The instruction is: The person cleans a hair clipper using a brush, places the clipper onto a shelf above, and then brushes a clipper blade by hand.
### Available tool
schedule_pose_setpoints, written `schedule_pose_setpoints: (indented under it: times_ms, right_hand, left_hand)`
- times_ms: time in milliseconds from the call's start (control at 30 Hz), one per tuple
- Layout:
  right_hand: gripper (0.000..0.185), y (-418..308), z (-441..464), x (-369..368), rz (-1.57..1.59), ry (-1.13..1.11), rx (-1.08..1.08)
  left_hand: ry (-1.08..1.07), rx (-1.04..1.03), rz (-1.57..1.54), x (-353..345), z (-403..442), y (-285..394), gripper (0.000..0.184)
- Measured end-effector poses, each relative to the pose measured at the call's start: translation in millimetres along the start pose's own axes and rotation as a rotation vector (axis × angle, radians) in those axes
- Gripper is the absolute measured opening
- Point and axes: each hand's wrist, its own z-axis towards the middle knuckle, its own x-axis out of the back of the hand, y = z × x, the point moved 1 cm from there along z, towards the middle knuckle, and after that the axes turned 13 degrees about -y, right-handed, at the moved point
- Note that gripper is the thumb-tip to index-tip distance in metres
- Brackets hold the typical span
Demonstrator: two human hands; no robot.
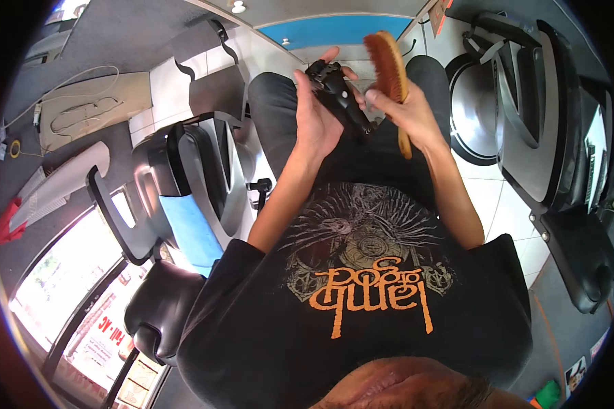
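My left hand is closed around a black hair clipper, which lies tilted across the palm with its head toward the upper left. Some of the fingers wrap behind the clipper and show only at their tips. In my right hand is a wooden-backed brush with reddish-brown bristles, held upright by its lower part. The bristles face left, toward the clipper. A small gap separates the bristles from the clipper's body. Both hands are above my lap, between my dark-trousered knees.
Black and grey salon chairs stand on my left and right. A light blue cloth hangs on the left one. Ahead is a cabinet with a blue drawer front. Cables lie on a brown board at the far left.
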Motion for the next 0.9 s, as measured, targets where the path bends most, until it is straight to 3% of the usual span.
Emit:
schedule_pose_setpoints:
  times_ms: [133, 167, 300, 533, 667, 767, 900]
  right_hand:
    - [0.045, 4, -6, -11, 0.168, -0.151, -0.086]
    - [0.052, 7, -7, -5, 0.141, -0.224, -0.2]
    - [0.04, 10, -8, -19, 0.19, -0.216, 0.056]
    - [0.051, 13, -11, -13, 0.104, -0.191, 0.124]
    - [0.08, 17, -17, -12, 0.076, -0.14, 0.149]
    - [0.078, 18, -21, -14, 0.059, -0.091, 0.121]
    - [0.052, 18, -23, -15, 0.007, -0.028, 0.13]
  left_hand:
    - [-0.044, -0.055, -0.176, 8, 6, 9, 0.091]
    - [0.022, -0.052, -0.181, 8, 6, 10, 0.091]
    - [0.07, -0.062, -0.032, 0, 14, 13, 0.09]
    - [0.05, -0.005, 0.208, -13, 20, 13, 0.091]
    - [0.017, 0.007, 0.287, -24, 25, 15, 0.086]
    - [0.056, 0.028, 0.226, -19, 29, 13, 0.092]
    - [0.314, 0.088, 0.28, 37, 29, -8, 0.066]
